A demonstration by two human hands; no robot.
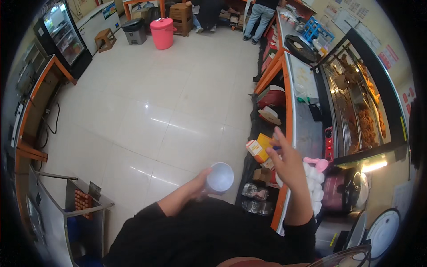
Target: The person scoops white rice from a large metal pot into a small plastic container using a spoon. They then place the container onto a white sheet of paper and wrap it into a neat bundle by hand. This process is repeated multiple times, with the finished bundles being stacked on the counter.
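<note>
My left hand [202, 182] grips a pale round cup [220, 177] low in front of my body, over the tiled floor; its wide round face is turned up to the camera. My right hand [283, 157] is raised at the counter's edge with its fingers apart and nothing visible in it. Just left of its fingers, on the shelf below the counter, lies a yellow and white carton [258, 150]. Behind the right wrist, a pink plastic scoop [317, 163] rests on a row of white rounded packs [315, 187] on the counter.
A glass warmer with fried food [365, 110] stands on the orange-edged counter [289, 113] at right, near a dark pink cooker [338, 190]. A metal cart [68, 230] is at lower left. Two people stand or crouch at the back, past a pink lidded bin [162, 35].
</note>
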